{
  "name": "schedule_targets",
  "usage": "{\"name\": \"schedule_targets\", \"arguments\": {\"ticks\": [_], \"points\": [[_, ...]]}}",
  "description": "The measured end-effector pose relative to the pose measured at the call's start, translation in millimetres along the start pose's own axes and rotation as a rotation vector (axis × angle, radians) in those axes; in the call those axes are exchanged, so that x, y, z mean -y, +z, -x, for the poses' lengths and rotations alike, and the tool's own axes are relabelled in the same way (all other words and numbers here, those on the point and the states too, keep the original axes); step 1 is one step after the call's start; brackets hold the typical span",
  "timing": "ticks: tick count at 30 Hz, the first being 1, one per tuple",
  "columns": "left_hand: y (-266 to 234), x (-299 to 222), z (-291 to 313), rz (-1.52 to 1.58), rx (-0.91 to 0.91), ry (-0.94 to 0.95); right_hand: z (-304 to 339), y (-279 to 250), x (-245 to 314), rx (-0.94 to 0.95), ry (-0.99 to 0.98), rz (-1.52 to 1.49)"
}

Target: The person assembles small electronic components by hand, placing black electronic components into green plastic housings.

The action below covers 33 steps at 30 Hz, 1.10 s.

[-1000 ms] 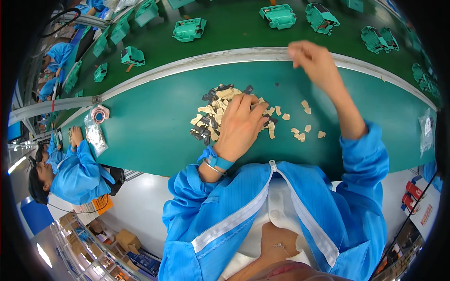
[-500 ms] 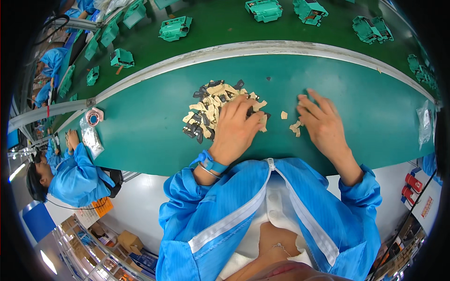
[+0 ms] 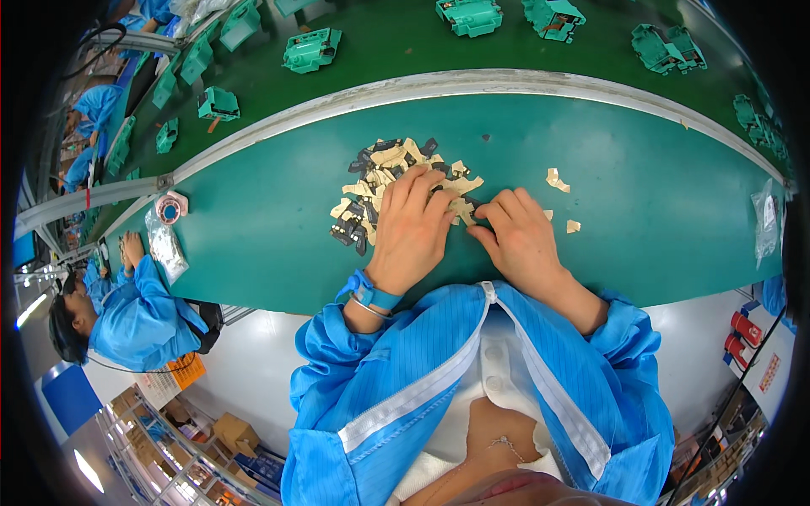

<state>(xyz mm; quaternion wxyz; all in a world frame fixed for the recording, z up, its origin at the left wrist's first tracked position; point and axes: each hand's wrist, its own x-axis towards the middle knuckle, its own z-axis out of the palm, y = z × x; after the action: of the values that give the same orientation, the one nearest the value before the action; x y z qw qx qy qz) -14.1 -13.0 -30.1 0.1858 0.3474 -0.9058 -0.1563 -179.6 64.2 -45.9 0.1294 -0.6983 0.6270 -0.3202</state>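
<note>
A heap of small cream and black flat pieces [image 3: 363,194] lies on the green tabletop. My left hand [image 3: 411,228] rests over the heap's right side, fingers bent and slightly apart, with no piece visibly gripped. At the heap's right edge is my right hand [image 3: 521,243], thumb and index finger drawn close together beside a dark piece. Whatever they pinch is hidden. A cream piece [image 3: 462,211] shows between the two hands. To the right of my right hand lie a loose cream scrap [image 3: 557,180] and a smaller cream scrap [image 3: 574,226].
Beyond a pale rail [image 3: 506,83], green plastic housings [image 3: 312,51] stand on a darker green surface. A tape roll [image 3: 170,207] and a clear plastic bag [image 3: 164,246] lie at left, another bag [image 3: 764,223] at far right. A co-worker in blue [image 3: 143,316] sits at left.
My right hand has moved left to the heap, its fingers drawing in. The loose cream scraps on the right have shifted apart. My left hand has moved slightly left.
</note>
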Motion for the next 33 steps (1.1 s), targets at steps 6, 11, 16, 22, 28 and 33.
{"name": "schedule_targets", "arguments": {"ticks": [6,11,16,22,28,33], "points": [[-4.2,1.8,0.7,-0.061,0.041,0.037,1.4,4.8,-0.8,0.003,0.028,0.052],[-5.3,2.5,2.5,-0.034,-0.015,0.026,2.8,-3.0,-1.6,0.019,0.038,0.000],[-12.1,-10.8,-6.5,-0.013,-0.070,0.195,0.7,-28.2,1.5,0.089,0.164,-0.225],[-5.4,-11.3,-9.5,0.023,-0.144,0.349,-0.9,-38.6,0.0,0.243,0.364,-0.540],[-6.8,-20.3,-9.9,0.067,-0.243,0.347,4.1,-30.4,-8.3,0.138,0.594,-1.024],[-8.6,-26.0,-11.5,0.026,-0.280,0.316,3.0,-38.4,-5.0,0.147,0.610,-1.095]]}}
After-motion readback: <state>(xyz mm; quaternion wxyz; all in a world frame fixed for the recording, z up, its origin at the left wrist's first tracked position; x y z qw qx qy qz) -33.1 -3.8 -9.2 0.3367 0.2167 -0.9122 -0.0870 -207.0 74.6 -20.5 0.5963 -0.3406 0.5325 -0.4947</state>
